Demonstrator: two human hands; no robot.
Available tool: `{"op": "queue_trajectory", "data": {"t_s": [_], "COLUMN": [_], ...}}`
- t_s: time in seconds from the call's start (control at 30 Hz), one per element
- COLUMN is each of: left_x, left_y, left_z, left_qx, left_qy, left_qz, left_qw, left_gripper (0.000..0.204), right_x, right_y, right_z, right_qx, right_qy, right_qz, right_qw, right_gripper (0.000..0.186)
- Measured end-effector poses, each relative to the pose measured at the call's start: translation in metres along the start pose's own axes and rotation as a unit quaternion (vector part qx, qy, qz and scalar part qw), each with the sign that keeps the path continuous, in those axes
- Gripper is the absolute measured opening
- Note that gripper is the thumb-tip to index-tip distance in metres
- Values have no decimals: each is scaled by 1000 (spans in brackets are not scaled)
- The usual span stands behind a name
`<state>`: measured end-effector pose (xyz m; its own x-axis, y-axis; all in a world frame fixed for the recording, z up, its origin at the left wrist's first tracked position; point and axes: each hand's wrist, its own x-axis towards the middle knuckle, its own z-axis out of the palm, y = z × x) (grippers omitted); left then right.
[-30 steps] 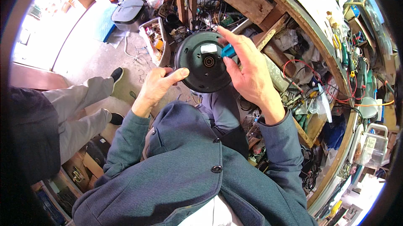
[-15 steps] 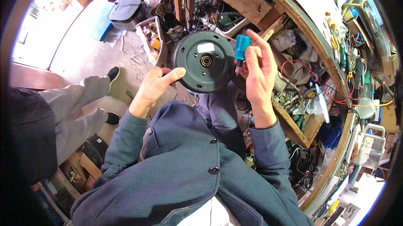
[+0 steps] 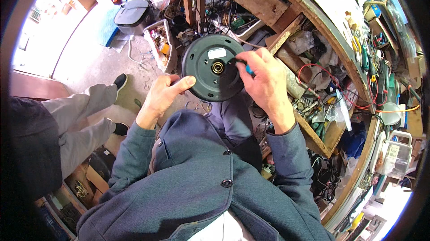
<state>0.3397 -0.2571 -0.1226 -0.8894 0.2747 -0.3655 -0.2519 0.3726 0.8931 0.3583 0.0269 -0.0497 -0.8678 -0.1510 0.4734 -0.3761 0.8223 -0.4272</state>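
Note:
A round black base [image 3: 203, 78], like that of an electric kettle, faces me, with a white label, slots near its rim and brass-coloured rings at its centre. My left hand [image 3: 162, 96] grips its lower left edge, thumb on the face and fingers behind. Over the right part of the disc, my right hand [image 3: 263, 79] is closed round a screwdriver with a blue-green handle [image 3: 250, 72]. Most of the handle is hidden in the palm. The dark front end of the tool is at the disc's face, right of the rings; whether its tip sits in a hole I cannot tell.
A cluttered wooden workbench [image 3: 313, 10] curves along the right, with wires and tools on and beneath it. A white bin [image 3: 154, 48] of scraps and a lidded grey container [image 3: 131, 16] stand on the floor. Another person's legs [image 3: 85, 102] are at the left.
My right hand has moved left onto the disc and turned the screwdriver from upright to pointing at its face. The disc has shifted slightly left, still in my left hand.

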Motion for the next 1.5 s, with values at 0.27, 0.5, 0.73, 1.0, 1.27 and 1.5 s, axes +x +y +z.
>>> {"op": "queue_trajectory", "data": {"t_s": [0.27, 0.5, 0.73, 1.0, 1.27, 1.5], "left_x": [-4, -8, -12, -11, -13, -14], "left_y": [8, 12, 22, 20, 26, 30], "left_z": [0, -1, 3, -2, -4, -6], "left_qx": [16, 36, -1, 19, 35, 89], "left_qy": [12, 18, 14, 11, 8, 27], "left_qz": [17, 6, 4, -4, -17, -7], "left_qw": [1000, 999, 1000, 1000, 999, 996], "left_gripper": [59, 61, 58, 57, 55, 58], "right_x": [4, 8, -9, -8, -1, 15], "right_y": [-1, 1, 3, 0, -1, -11], "right_z": [6, 7, -4, 8, 12, 1], "right_qx": [-71, -11, 7, 25, -2, -134], "right_qy": [-18, 19, 25, 28, 9, -91], "right_qz": [-107, -69, -20, -10, -30, -126], "right_qw": [992, 997, 999, 999, 1000, 979], "right_gripper": [10, 12, 13, 13, 12, 6]}}
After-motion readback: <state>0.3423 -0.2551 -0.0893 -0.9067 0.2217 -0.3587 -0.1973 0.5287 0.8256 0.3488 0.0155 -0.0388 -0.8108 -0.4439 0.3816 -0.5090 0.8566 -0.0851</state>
